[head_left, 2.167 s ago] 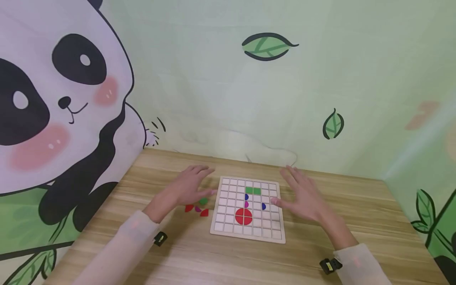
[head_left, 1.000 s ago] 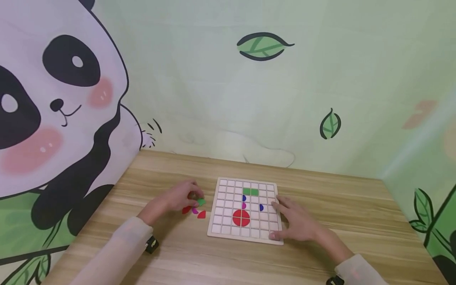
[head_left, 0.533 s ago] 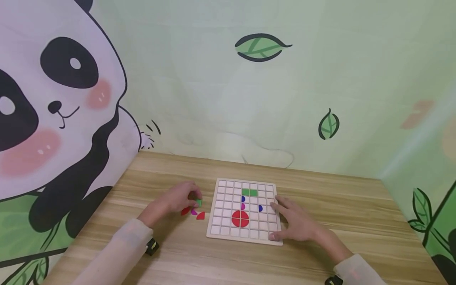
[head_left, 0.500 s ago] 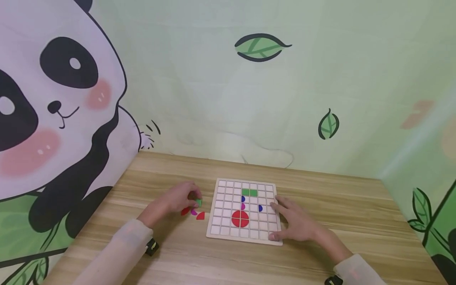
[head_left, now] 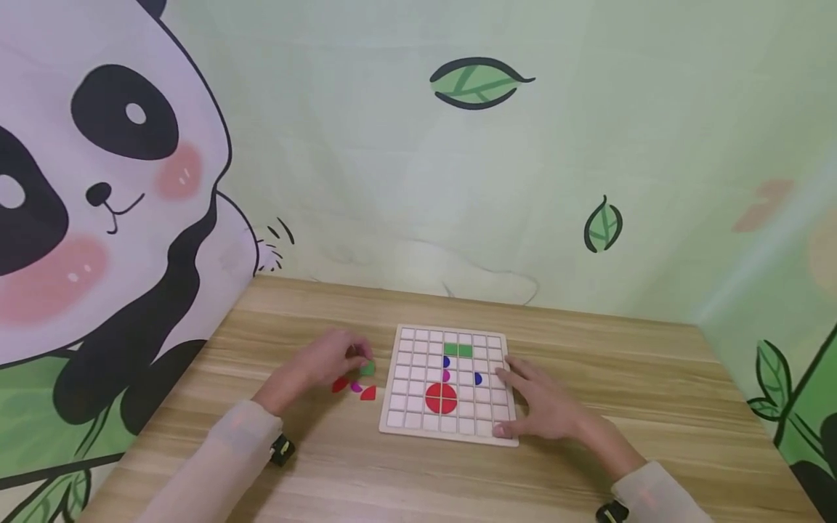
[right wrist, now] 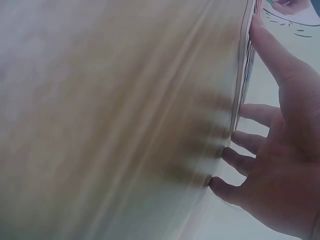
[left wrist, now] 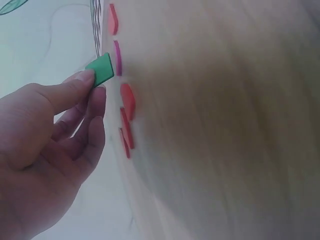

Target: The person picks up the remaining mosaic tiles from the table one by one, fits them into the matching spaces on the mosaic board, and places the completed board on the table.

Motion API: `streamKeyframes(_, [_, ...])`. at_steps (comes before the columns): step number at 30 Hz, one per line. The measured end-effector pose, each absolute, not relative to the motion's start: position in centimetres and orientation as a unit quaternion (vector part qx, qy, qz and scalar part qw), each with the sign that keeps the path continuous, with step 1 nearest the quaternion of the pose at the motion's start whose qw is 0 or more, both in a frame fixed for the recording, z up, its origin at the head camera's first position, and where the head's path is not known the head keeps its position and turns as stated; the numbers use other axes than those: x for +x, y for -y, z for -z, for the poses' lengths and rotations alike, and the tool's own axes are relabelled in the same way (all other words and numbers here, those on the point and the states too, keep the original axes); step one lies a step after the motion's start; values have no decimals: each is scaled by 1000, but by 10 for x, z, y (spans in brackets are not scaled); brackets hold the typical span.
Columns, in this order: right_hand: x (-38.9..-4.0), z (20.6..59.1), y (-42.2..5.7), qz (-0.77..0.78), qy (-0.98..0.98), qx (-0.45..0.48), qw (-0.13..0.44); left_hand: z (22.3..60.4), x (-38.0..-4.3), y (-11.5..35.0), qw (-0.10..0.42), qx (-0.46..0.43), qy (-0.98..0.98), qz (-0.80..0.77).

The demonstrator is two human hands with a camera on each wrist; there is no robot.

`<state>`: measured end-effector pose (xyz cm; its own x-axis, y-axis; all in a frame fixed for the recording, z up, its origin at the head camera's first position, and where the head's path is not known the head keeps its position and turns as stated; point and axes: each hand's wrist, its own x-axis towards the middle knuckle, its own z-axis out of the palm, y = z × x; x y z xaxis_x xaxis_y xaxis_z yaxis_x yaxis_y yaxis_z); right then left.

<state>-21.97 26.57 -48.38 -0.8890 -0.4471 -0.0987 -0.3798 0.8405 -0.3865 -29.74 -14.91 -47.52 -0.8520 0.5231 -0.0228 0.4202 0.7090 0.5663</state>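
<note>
Between thumb and fingers, my left hand pinches a green square tile, just left of the white grid board. Below that hand lie a magenta piece and several red rounded pieces, seen edge-on in the left wrist view. My right hand rests spread on the board's right edge, its thumb near the lower corner. On the board sit two green squares, a red circle made of quarter pieces, two blue half-circles and a magenta half-circle.
The wooden table reaches back to a pale green wall cloth printed with a panda and leaves. A small dark device is at the left wrist, another at the right.
Both hands came down from above the table: the right onto the board's edge, the left to the loose pieces. The left hand has lifted the green square tile slightly.
</note>
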Motion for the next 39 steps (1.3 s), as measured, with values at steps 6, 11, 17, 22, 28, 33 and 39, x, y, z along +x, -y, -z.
streamKeyframes(6, [-219,482,-267,187,-954,-216,91,469,-303,120,72,262,-919,-285])
streamKeyframes(11, [-218,481,-265,187,-953,-217,97,463,-309,91,79,281,-902,-317])
streamKeyframes(17, [-219,482,-264,193,-952,-215,102,459,-320,61,91,312,-887,-329])
streamKeyframes(22, [-219,483,-265,193,-953,-212,101,457,-328,36,99,322,-882,-330])
streamKeyframes(28, [-220,483,-267,196,-951,-214,103,459,-339,4,94,332,-886,-311])
streamKeyframes(33, [-219,483,-268,198,-950,-220,101,469,-346,-18,87,352,-886,-288])
streamKeyframes(39, [-217,480,-268,202,-949,-222,96,474,-350,-35,79,359,-892,-262])
